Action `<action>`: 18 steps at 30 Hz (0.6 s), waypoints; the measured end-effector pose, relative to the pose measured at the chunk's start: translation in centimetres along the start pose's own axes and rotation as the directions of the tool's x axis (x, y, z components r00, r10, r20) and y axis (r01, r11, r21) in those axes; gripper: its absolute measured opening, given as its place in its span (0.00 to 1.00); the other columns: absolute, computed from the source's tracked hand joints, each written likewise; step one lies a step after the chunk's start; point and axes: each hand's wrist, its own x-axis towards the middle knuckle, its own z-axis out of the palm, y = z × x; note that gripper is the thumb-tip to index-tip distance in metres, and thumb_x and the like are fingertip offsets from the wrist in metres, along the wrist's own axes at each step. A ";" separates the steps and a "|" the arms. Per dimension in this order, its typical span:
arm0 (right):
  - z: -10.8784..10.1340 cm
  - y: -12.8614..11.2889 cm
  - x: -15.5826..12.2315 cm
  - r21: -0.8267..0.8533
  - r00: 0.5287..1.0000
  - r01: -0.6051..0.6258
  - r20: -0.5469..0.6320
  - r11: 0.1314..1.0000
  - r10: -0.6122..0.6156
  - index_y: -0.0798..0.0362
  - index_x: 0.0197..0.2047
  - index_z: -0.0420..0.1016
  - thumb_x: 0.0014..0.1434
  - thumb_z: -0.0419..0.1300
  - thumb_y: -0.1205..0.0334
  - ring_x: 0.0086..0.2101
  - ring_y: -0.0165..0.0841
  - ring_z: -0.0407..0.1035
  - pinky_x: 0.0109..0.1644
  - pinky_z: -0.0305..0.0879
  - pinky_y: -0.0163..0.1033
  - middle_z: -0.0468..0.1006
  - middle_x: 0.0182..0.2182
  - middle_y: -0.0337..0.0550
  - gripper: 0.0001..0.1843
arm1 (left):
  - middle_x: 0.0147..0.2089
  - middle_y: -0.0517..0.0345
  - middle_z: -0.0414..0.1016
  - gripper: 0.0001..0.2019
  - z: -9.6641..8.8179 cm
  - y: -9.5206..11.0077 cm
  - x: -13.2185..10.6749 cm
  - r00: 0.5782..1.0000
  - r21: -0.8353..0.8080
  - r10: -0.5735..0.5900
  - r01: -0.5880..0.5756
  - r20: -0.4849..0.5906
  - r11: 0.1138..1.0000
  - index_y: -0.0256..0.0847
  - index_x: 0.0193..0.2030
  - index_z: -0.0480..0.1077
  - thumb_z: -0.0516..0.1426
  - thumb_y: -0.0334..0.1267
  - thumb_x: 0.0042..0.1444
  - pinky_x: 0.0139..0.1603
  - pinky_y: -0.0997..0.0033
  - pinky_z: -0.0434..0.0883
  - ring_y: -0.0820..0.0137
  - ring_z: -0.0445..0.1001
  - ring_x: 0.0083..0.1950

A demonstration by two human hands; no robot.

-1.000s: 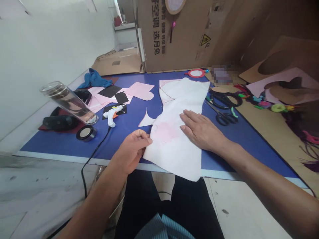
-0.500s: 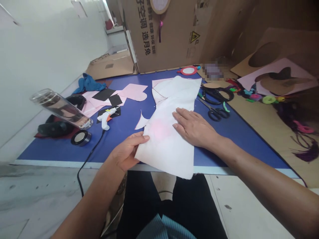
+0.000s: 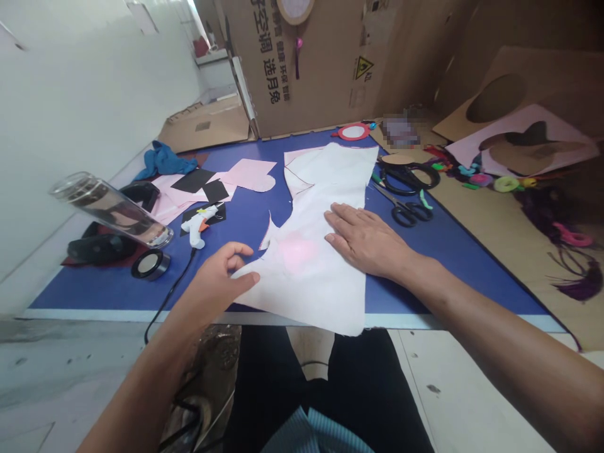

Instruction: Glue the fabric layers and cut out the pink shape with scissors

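A large white sheet of fabric (image 3: 321, 189) with a faint pink patch lies on the blue mat (image 3: 245, 220) and hangs over its near edge. My right hand (image 3: 365, 239) rests flat on the middle of the sheet, fingers stretched out. My left hand (image 3: 214, 283) pinches the sheet's left corner between thumb and fingers and holds it out to the left, just above the mat. A small white offcut (image 3: 268, 234) lies beside that corner.
A glue gun (image 3: 201, 219) with its black cord, a tape roll (image 3: 150, 264) and a clear bottle (image 3: 111, 211) lie to the left. Pink and black cut pieces (image 3: 221, 182) sit further back. Scissors (image 3: 406, 211) lie right of the sheet. A cardboard box (image 3: 321, 63) stands behind.
My left hand has drawn the sheet's left corner outward to the left, spreading the fabric wider. My right hand stays pressed flat on the sheet.
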 end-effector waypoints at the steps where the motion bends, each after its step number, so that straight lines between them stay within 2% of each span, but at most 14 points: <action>1: -0.2 0.1 0.0 -0.007 1.000 0.013 0.007 1.000 -0.013 0.54 0.79 0.63 0.79 0.44 0.47 0.76 0.53 0.55 0.78 0.56 0.64 0.60 0.78 0.56 0.34 | 0.30 0.67 0.69 0.22 -0.4 -0.4 -0.2 0.999 0.163 0.026 -0.020 -0.035 0.986 0.46 0.49 0.76 0.70 0.47 0.49 0.29 0.70 0.61 0.70 0.67 0.28; 3: -0.5 0.5 0.0 -0.021 0.999 0.046 0.025 0.999 -0.046 0.55 0.78 0.64 0.79 0.44 0.46 0.76 0.53 0.55 0.77 0.58 0.65 0.61 0.78 0.58 0.34 | 0.34 0.63 0.71 0.23 -0.9 -1.0 -0.5 0.991 0.396 0.086 -0.041 -0.098 0.917 0.46 0.55 0.76 0.67 0.51 0.54 0.33 0.67 0.65 0.66 0.70 0.32; 6: -0.8 1.4 0.0 -0.006 0.995 0.095 0.036 0.995 -0.095 0.57 0.77 0.65 0.79 0.45 0.46 0.75 0.54 0.57 0.75 0.61 0.67 0.62 0.77 0.60 0.34 | 0.50 0.52 0.79 0.22 -0.4 -1.5 -0.7 0.957 0.489 0.258 -0.163 -0.134 0.857 0.44 0.60 0.75 0.60 0.51 0.63 0.50 0.60 0.74 0.58 0.78 0.48; 8: -0.9 2.2 -0.1 0.019 0.993 0.113 0.024 0.993 -0.113 0.55 0.76 0.66 0.78 0.46 0.48 0.74 0.55 0.58 0.74 0.63 0.68 0.63 0.77 0.58 0.33 | 0.63 0.47 0.78 0.20 0.6 -1.6 -0.4 0.921 0.496 0.383 -0.302 -0.069 0.814 0.44 0.61 0.74 0.56 0.47 0.67 0.64 0.54 0.72 0.54 0.76 0.63; 10: -0.9 2.9 -0.2 0.040 0.992 0.121 0.027 0.992 -0.122 0.52 0.77 0.66 0.78 0.46 0.48 0.74 0.55 0.59 0.74 0.63 0.70 0.62 0.77 0.54 0.32 | 0.73 0.45 0.72 0.21 1.9 -1.7 0.1 0.881 0.510 0.473 -0.415 0.017 0.754 0.43 0.65 0.72 0.54 0.44 0.69 0.74 0.50 0.65 0.52 0.68 0.74; 14: -0.8 3.5 -0.5 0.038 0.993 0.108 0.049 0.993 -0.110 0.52 0.77 0.66 0.78 0.44 0.48 0.75 0.53 0.58 0.74 0.62 0.70 0.61 0.78 0.53 0.32 | 0.83 0.44 0.56 0.26 4.0 -1.9 1.0 0.816 0.531 0.551 -0.549 0.173 0.646 0.40 0.75 0.63 0.51 0.43 0.74 0.80 0.47 0.56 0.54 0.54 0.83; 18: -1.0 3.4 -0.6 0.042 0.997 0.083 0.004 0.996 -0.083 0.54 0.77 0.66 0.78 0.41 0.50 0.75 0.50 0.57 0.76 0.60 0.67 0.62 0.77 0.55 0.33 | 0.84 0.43 0.54 0.29 5.2 -2.4 1.2 0.833 0.613 0.507 -0.523 0.220 0.592 0.41 0.79 0.57 0.48 0.48 0.76 0.81 0.42 0.53 0.54 0.53 0.83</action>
